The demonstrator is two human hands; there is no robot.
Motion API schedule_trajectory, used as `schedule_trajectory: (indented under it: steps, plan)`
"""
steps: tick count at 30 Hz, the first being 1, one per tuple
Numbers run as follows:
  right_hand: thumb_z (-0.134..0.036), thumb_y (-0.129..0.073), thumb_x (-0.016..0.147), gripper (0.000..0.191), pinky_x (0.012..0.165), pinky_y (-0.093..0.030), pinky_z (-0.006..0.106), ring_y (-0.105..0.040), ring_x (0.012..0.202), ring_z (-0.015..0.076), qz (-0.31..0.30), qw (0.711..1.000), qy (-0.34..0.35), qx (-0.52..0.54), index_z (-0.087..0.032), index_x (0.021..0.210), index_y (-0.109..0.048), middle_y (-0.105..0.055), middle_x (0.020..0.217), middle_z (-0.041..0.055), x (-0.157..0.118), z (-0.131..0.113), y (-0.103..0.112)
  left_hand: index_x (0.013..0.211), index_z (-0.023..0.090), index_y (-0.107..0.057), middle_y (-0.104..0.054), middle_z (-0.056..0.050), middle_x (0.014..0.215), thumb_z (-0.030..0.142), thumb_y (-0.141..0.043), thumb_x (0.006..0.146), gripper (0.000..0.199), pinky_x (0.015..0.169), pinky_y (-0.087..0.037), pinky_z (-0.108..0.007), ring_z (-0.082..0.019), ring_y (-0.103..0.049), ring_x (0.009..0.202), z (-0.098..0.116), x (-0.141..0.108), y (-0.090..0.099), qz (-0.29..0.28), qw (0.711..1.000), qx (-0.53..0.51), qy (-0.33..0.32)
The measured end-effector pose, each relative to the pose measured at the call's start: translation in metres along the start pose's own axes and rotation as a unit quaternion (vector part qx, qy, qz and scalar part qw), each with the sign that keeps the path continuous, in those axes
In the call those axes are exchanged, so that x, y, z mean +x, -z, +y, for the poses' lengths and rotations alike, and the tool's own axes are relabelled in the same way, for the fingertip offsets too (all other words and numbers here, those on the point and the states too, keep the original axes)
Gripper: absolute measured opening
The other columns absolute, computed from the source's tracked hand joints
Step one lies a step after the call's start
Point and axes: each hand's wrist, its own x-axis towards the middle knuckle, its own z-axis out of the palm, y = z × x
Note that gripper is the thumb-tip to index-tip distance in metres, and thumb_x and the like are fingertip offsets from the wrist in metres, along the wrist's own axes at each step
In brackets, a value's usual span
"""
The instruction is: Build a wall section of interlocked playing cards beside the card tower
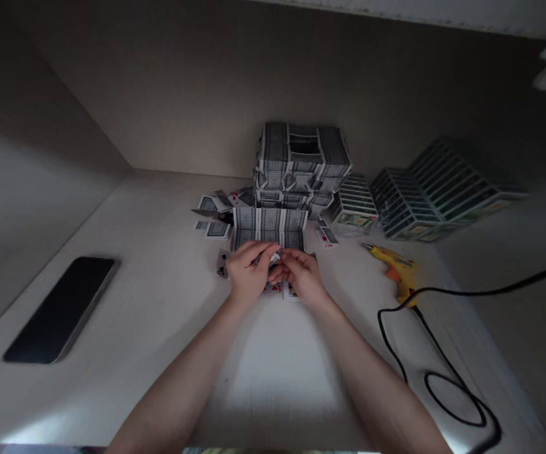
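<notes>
My left hand [248, 271] and my right hand [302, 275] meet in the middle, fingers closed in a pinch. Between their fingertips is a small whitish piece of playing card [275, 257], mostly hidden by the fingers. Just behind them stands an open-fronted structure of joined playing cards [270, 222], its patterned backs showing. Face-up playing cards [292, 291] lie under and in front of my hands, partly covered by them. Another card [222, 264] lies left of my left hand.
A taller card-built block [304, 161] stands against the back wall. Scissors [216, 215] rest among loose cards [217, 231] on the left. At right are bundled card stacks [355, 205], and a yellow glue gun [398, 271] with a looping black cord [443, 291]. A phone [62, 309] lies left.
</notes>
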Motion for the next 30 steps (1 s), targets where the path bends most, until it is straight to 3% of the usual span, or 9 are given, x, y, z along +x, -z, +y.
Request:
schedule_trajectory:
  steps: [9,16,22,25,30]
  plan:
    - [-0.042,-0.062,0.073,0.024,0.04,-0.042,0.021,-0.05,0.037,0.0088,0.062,0.995,0.08,-0.017,-0.02,0.08,-0.055,-0.057,0.045,-0.0056,0.001,0.004,0.0,0.08,0.018,-0.07,-0.066,-0.003,0.072,0.031,-0.059,0.078,0.017,0.065,-0.046,-0.024,-0.012,-0.059,0.067,-0.004,0.004,0.001,0.018,1.0,0.006,0.005]
    - [-0.039,-0.054,0.081,0.02,0.044,-0.038,0.02,-0.045,0.039,0.0076,0.146,0.957,0.178,-0.174,-0.02,0.078,-0.052,-0.049,0.045,-0.0073,-0.002,0.004,0.0,0.081,0.018,-0.068,-0.066,-0.003,0.076,0.031,-0.06,0.077,0.016,0.068,-0.047,-0.025,-0.013,-0.06,0.072,-0.013,0.004,0.002,-0.037,0.999,-0.003,0.001]
    - [-0.035,-0.062,0.074,0.021,0.046,-0.043,0.021,-0.051,0.049,0.0083,0.119,0.959,0.177,-0.184,-0.021,0.087,-0.052,-0.057,0.065,-0.004,-0.002,0.009,0.002,0.078,0.017,-0.066,-0.065,-0.003,0.074,0.026,-0.059,0.078,0.011,0.069,-0.046,-0.024,-0.012,-0.059,0.072,-0.01,0.003,0.001,-0.045,0.998,0.012,-0.039]
    - [-0.034,-0.064,0.071,0.022,0.047,-0.044,0.021,-0.052,0.051,0.0093,0.139,0.951,0.179,-0.213,-0.021,0.085,-0.053,-0.059,0.068,-0.0028,0.001,0.014,0.002,0.078,0.017,-0.066,-0.065,-0.002,0.074,0.025,-0.059,0.078,0.009,0.069,-0.046,-0.024,-0.012,-0.059,0.072,-0.007,0.002,0.001,-0.048,0.997,0.012,-0.06]
    - [-0.034,-0.056,0.077,0.018,0.047,-0.046,0.022,-0.054,0.05,0.0097,0.096,0.961,0.159,-0.203,-0.021,0.089,-0.054,-0.061,0.071,-0.0019,0.0,0.018,0.003,0.077,0.018,-0.066,-0.066,-0.001,0.074,0.026,-0.059,0.078,0.01,0.068,-0.046,-0.023,-0.012,-0.06,0.072,-0.011,0.002,-0.002,-0.023,1.0,0.005,-0.005]
